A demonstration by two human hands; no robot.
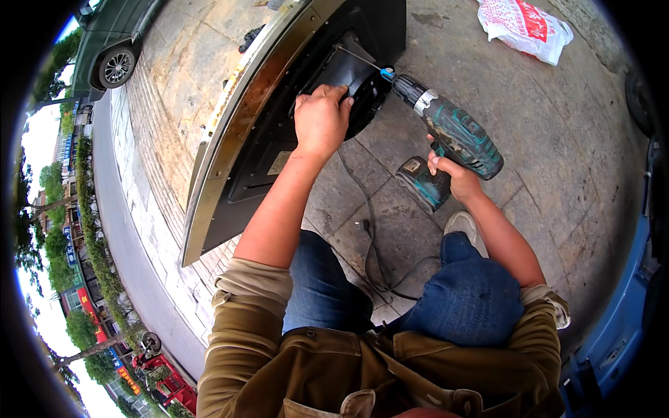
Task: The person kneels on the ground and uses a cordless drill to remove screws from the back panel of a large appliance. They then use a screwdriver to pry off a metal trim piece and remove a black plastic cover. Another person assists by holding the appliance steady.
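Cordless drill (pixel 456 136) in the right hand (pixel 456 180), its long bit (pixel 359 57) slanting up-left into the black rear panel (pixel 334 70).
Right hand is wrapped closed round the drill handle; left hand (pixel 320 120), fingers curled, presses flat on that panel just below the bit tip, nearer the work.

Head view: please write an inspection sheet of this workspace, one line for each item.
Surface: stone paving, outdoors, dusty and stained.
Job's things: cordless drill with a long bit set against the black back of a large flat panel with a metal edge, which lies on the paving.
Clutter: white and red plastic bag on the paving at the top right.
Hands: left hand rests on the panel beside the bit; right hand grips the drill's handle.
Cables: black cable runs from the panel across the paving toward the knees.
Surroundings: parked car, road, trees, blue object at right.
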